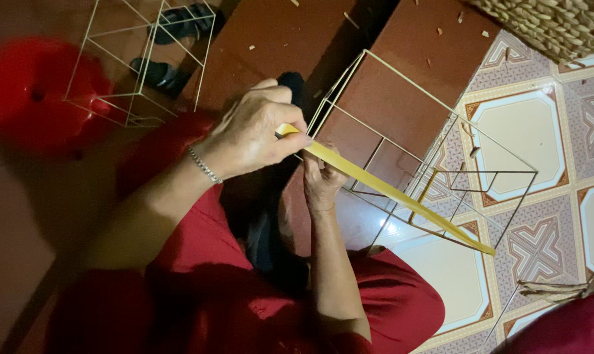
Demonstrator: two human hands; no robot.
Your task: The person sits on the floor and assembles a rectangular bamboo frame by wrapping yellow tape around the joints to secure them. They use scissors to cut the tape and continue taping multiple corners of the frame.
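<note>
**Two hands on a yellow strip at a wire frame**

The left hand [254, 131] sits at centre frame, slightly above the middle, its forearm running down to the lower left with a silver bracelet [204, 165] at the wrist. Its fingers are curled closed, thumb and forefinger pinching the upper end of a flat yellow strip [382, 188]. The strip runs diagonally from that pinch down toward the lower right, ending over the patterned floor tiles [526, 131].

The right hand [322, 178] is just below and right of the left, its forearm rising straight from the bottom of the frame. Its fingers are bent inward, gripping a thin bar of the wire frame [441, 151] close beneath the strip; whether it also touches the strip cannot be told.

The wire frame, a pale open box shape, lies tilted across centre right, over the brown step [402, 78] and the tiles. A second wire frame [143, 59] stands at upper left beside a blurred red stool [35, 92]. A woven basket [553, 26] fills the upper right corner.
</note>
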